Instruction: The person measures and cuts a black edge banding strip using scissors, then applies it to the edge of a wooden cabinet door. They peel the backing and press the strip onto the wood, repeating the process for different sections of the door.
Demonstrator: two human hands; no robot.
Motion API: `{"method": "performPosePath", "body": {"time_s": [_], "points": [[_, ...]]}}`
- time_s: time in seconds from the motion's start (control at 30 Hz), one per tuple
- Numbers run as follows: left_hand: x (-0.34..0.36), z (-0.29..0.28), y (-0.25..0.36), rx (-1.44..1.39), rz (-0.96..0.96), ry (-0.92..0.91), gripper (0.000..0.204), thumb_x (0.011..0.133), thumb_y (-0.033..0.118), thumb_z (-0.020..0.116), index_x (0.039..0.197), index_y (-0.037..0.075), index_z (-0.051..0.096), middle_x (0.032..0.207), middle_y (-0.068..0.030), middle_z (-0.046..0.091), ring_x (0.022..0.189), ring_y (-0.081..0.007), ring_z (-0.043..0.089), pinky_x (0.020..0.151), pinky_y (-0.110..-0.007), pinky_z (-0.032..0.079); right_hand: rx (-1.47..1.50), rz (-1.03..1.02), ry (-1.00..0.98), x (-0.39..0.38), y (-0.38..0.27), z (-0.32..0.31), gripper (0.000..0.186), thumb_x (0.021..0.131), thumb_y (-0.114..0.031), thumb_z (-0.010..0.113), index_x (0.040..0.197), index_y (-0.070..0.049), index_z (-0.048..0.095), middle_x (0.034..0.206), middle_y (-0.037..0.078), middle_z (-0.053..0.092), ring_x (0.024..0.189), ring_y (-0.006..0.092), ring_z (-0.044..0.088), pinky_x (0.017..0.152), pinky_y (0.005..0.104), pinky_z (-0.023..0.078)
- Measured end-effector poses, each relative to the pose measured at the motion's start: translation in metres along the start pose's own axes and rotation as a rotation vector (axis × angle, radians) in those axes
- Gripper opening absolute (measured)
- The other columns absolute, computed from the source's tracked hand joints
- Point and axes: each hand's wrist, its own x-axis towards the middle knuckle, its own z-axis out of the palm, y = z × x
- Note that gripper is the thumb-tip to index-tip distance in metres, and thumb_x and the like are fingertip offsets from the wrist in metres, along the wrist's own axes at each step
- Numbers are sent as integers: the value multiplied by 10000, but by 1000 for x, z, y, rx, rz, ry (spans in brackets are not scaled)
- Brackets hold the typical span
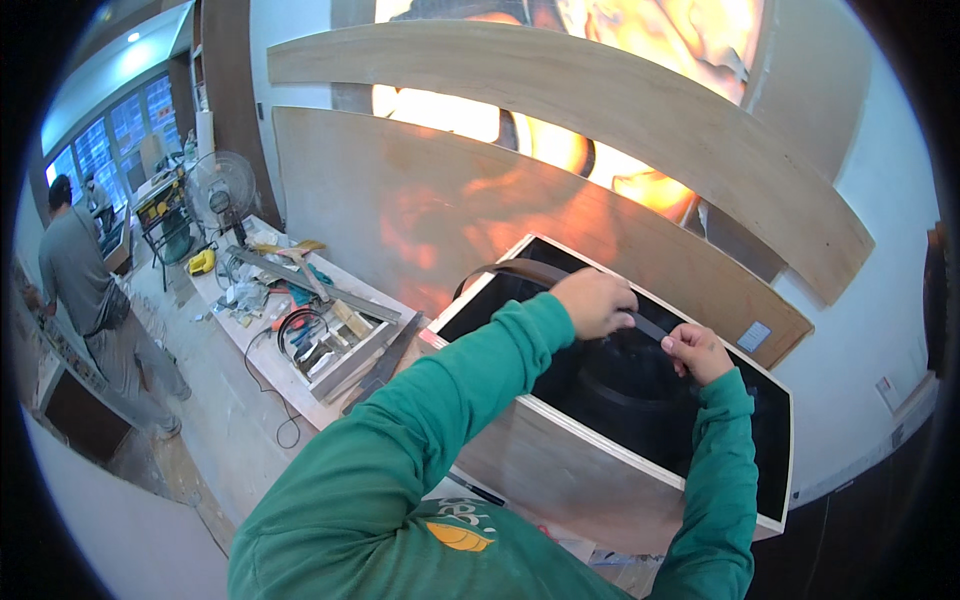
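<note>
A dark, flexible strip (650,328) is stretched between my two hands above a long plywood box (580,475). My left hand (595,303) pinches it, and my right hand (703,353) grips it a short way to the right. Beyond my left hand the strip curves away in a loose loop over the box's far left part. The box has pale edges and a glossy black face (640,405), in which a dim curved shape shows. I cannot tell whether that face is a sunken panel or the inside of the box.
Plywood boards (480,190) lean against the wall behind the box, before a bright flame-coloured panel (670,40). Left of the box, a cluttered worktable (235,300) holds tools, scraps and a wooden tray (345,370). A fan (222,185) and another person (80,270) are farther left.
</note>
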Motion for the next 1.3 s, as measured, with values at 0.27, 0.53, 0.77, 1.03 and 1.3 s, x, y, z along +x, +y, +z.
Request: {"method": "performPosePath", "body": {"time_s": [0.27,0.53,0.77,1.03,1.3], "points": [[-15,-49,-33,165,-301,-109,250,807,269,696,953,67,702,944,-139,687,951,-334,642,864,-433,496,50,-19,16,-1,10,-22,272,881,-265,710,759,-55,588,588,-7,529,522,87,488,489,251,383],[23,-41,29,-58,48,-101,408,806,287,707,1106,18,637,1046,-198,657,990,-372,626,871,-452,495,134,-108,12,-4,-2,-9,231,897,-240,694,787,-60,602,600,-22,527,535,74,472,504,235,378],[35,4,18,-143,38,-164,361,870,308,669,1110,39,663,1000,-176,673,945,-354,642,842,-430,502,131,-72,8,-2,0,-4,177,905,-214,680,820,-77,607,634,-33,535,570,67,486,530,229,393],[29,-10,-5,-196,-42,-170,342,849,303,692,1063,37,697,985,-175,689,931,-349,650,854,-420,503,128,-4,-31,1,6,-9,196,914,-240,665,841,-70,601,640,-29,533,568,73,471,537,233,382],[17,-48,-25,-285,-306,-201,326,843,276,712,1070,43,704,946,-147,707,910,-286,670,838,-382,508,125,-18,14,3,13,-19,228,924,-235,654,796,-61,581,625,-22,515,553,81,456,524,238,378]]}}
